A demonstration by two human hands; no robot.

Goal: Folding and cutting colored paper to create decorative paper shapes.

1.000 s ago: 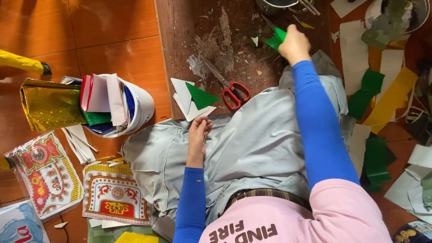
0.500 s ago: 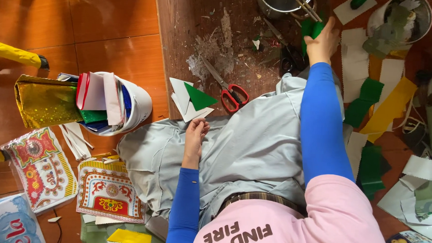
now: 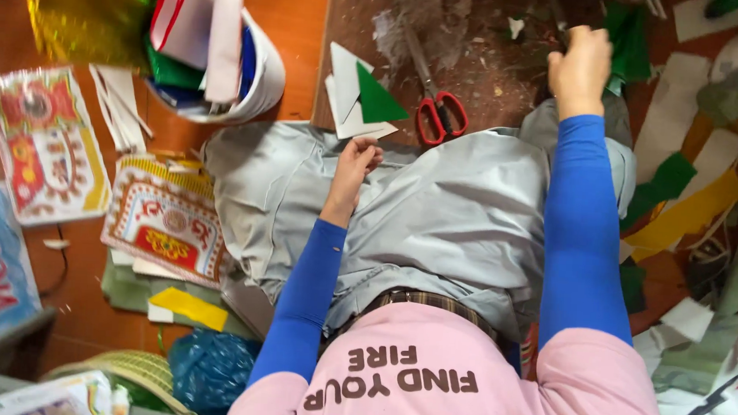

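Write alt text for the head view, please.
Seen from above, a seated person's right hand reaches toward green paper scraps, while the left hand rests curled on grey trousers. Red-handled scissors and white-and-green paper triangles lie on a brown board ahead.

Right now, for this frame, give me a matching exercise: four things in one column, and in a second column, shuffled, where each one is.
Things:
1. right hand
2. left hand
3. red-handled scissors
4. white bucket

Places:
A. on the brown board, beside the green paper triangle
B. on the orange floor, stuffed with folded paper
C. resting on the grey trousers
D. stretched out at the green paper scraps

Pairs: 1-D, 2-C, 3-A, 4-B
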